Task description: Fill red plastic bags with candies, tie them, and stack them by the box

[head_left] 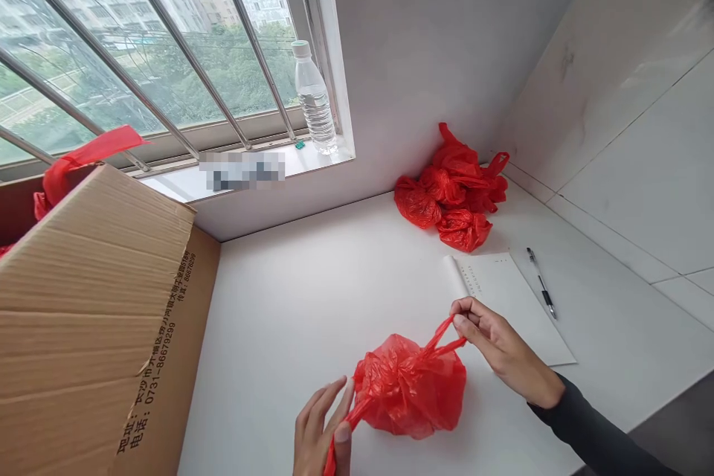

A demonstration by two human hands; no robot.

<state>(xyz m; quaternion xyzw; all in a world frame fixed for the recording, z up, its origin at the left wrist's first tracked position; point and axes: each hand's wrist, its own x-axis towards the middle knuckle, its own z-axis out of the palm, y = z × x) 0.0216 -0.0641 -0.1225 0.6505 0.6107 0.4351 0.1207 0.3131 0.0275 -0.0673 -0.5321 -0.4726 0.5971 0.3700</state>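
Note:
A crumpled red plastic bag [410,387] lies on the white counter [312,312] in front of me. My right hand [496,346] pinches one of its handles, pulled taut to the upper right. My left hand [326,431] grips the other handle, stretched down to the lower left. The bag's body is bunched into a ball between both hands.
A pile of tied red bags [454,193] sits in the far corner. A notebook [510,305] and a pen [541,282] lie to the right. A large cardboard box [94,320] holding red bags stands at left. A water bottle [313,97] stands on the windowsill.

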